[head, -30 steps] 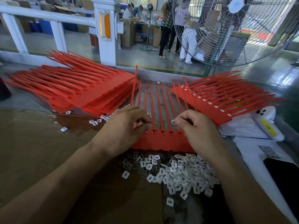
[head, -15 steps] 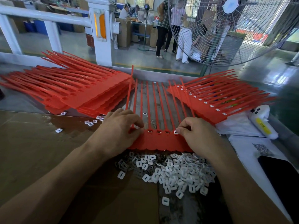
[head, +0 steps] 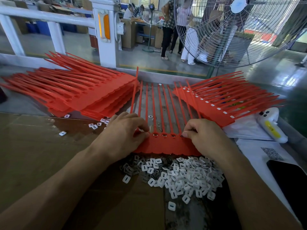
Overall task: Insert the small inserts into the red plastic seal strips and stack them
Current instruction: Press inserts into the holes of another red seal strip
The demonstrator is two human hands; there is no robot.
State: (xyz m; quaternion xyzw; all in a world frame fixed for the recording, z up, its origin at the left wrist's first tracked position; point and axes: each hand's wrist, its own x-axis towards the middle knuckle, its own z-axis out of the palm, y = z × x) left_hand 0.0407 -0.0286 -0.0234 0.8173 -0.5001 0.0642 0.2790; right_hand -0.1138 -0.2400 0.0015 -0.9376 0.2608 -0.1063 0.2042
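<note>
- A flat red plastic seal-strip sheet (head: pixel 166 144) with long thin tails is lying on the brown cardboard-covered bench (head: pixel 41 155), just beyond a loose pile of small white rectangular inserts (head: pixel 179 175).
- The left hand (head: pixel 123 135) is pinching the sheet's left end.
- The right hand (head: pixel 204 135), now lower than a second ago, is pinching an insert at a slot.

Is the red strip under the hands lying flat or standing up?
Flat. The red strip lies on the table, its tails stretched away, with both hands pressing it.

Inserts (head: pixel 174 176) before strip sheet (head: pixel 166 145) (stacks (head: pixel 86 95) flanking).
</note>
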